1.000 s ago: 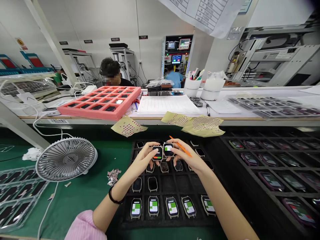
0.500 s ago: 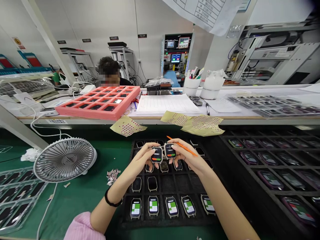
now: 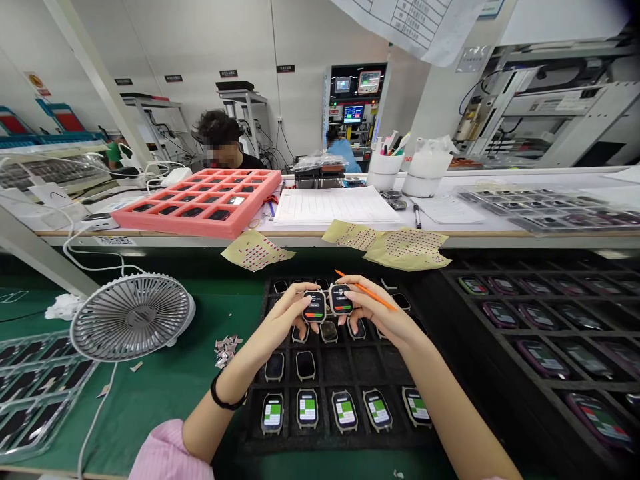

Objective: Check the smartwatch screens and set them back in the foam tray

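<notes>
My left hand [image 3: 283,320] is closed round a watch body [image 3: 315,307] whose lit screen shows a red and green bar. My right hand [image 3: 380,317] grips a second watch body [image 3: 341,299] right beside the first, and an orange pencil [image 3: 365,291] lies between its fingers. Both hands hover over a black compartment tray [image 3: 325,367] on the green mat. The tray's near row holds several watch bodies [image 3: 345,410] with green screens; dark ones lie further back.
A small white fan [image 3: 131,317] stands at left, with clear trays [image 3: 30,393] beyond it. A larger black tray [image 3: 550,333] of purple watches fills the right. The shelf behind carries a pink tray [image 3: 200,203], papers [image 3: 335,205] and yellow sticker sheets [image 3: 400,248]. A person sits beyond.
Both watch screens switched from green-and-white displays to dark screens with a red and green bar. The hands stayed nearly still, the two watches held a little closer together.
</notes>
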The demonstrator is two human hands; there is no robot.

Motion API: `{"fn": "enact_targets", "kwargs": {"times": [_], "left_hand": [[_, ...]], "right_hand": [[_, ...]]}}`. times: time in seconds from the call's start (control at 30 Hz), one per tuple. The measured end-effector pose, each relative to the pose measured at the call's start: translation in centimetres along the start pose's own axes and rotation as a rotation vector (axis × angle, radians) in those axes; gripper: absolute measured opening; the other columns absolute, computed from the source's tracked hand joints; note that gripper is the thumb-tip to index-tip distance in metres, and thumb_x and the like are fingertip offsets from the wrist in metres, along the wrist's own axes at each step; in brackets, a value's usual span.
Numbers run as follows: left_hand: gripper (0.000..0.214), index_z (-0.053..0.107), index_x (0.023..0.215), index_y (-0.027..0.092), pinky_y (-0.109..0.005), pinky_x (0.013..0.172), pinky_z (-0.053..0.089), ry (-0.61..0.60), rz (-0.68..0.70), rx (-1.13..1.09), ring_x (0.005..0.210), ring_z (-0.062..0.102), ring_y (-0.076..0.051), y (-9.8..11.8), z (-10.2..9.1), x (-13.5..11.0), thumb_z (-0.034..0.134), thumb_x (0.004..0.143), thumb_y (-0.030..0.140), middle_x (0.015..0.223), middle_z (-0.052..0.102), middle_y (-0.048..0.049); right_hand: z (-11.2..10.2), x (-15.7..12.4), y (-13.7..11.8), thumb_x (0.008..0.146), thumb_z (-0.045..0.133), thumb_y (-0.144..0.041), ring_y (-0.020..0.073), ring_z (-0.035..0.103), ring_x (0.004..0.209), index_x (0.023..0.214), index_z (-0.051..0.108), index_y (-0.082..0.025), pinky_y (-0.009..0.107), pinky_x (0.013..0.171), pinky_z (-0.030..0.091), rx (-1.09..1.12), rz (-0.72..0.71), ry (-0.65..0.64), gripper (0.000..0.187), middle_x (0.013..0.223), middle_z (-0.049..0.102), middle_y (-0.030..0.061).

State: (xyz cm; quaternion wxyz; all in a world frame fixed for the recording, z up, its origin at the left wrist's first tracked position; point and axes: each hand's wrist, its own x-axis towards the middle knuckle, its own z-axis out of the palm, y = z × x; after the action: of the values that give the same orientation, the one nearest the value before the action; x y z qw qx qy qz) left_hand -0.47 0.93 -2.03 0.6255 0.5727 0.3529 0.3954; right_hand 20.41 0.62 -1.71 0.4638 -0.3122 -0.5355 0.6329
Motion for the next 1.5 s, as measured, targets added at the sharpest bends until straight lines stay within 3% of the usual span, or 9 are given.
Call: {"fn": "enact_targets", "kwargs": {"times": [0.4,0.6,0.9,1.1,1.23,1.5], "left_hand": [[0.041,0.049,0.115,0.021,-0.019,0.047,0.046,0.026,0.027,0.026,0.073,0.063,-0.014,0.1,-0.2,0.1,0.06,0.082,0.042,0.113,0.058,-0.0086],[0.043,0.049,0.112,0.02,-0.016,0.042,0.04,0.034,0.056,0.051,0.068,0.061,-0.011,-0.3,-0.1,0.3,0.064,0.079,0.044,0.106,0.059,-0.007],[0.046,0.049,0.109,0.02,-0.017,0.046,0.038,0.085,0.061,0.082,0.066,0.059,-0.01,-0.5,0.0,0.5,0.073,0.073,0.037,0.098,0.06,-0.0047],[0.045,0.051,0.112,0.019,-0.019,0.046,0.038,0.083,0.051,0.002,0.063,0.06,-0.01,-0.5,-0.1,0.6,0.062,0.08,0.049,0.096,0.06,-0.0049],[0.045,0.051,0.114,0.019,-0.019,0.047,0.039,0.087,0.053,0.006,0.064,0.06,-0.01,-0.4,-0.2,0.6,0.063,0.08,0.047,0.105,0.06,-0.0072],[0.047,0.049,0.116,0.02,-0.019,0.047,0.039,0.06,0.089,0.028,0.066,0.059,-0.011,-0.7,-0.1,0.7,0.066,0.079,0.044,0.1,0.06,-0.0058]], "right_hand": [[-0.5,0.2,0.4,0.082,0.065,-0.026,0.0175,0.069,0.074,0.112,0.052,-0.023,0.023,0.048,0.054,-0.054,-0.02,-0.067,0.033,0.098,0.061,0.0049],[-0.6,0.3,1.0,0.079,0.068,-0.025,0.0175,0.068,0.076,0.113,0.051,-0.024,0.022,0.047,0.054,-0.075,-0.042,-0.085,0.038,0.099,0.06,0.005],[-0.2,0.2,0.7,0.083,0.063,-0.03,0.0169,0.069,0.071,0.111,0.052,-0.022,0.022,0.047,0.053,-0.077,-0.026,-0.059,0.031,0.1,0.06,0.0052],[0.1,0.4,0.8,0.081,0.065,-0.032,0.0128,0.065,0.061,0.105,0.054,-0.021,0.021,0.044,0.05,-0.103,-0.029,0.019,0.028,0.089,0.061,0.0022],[0.2,0.4,0.8,0.08,0.066,-0.033,0.0115,0.063,0.057,0.103,0.055,-0.022,0.022,0.043,0.048,-0.117,-0.032,0.054,0.028,0.087,0.061,0.001],[0.0,0.1,0.4,0.079,0.068,-0.03,0.0159,0.066,0.071,0.111,0.051,-0.023,0.023,0.046,0.05,-0.122,-0.049,-0.038,0.037,0.1,0.058,0.0049]]}}
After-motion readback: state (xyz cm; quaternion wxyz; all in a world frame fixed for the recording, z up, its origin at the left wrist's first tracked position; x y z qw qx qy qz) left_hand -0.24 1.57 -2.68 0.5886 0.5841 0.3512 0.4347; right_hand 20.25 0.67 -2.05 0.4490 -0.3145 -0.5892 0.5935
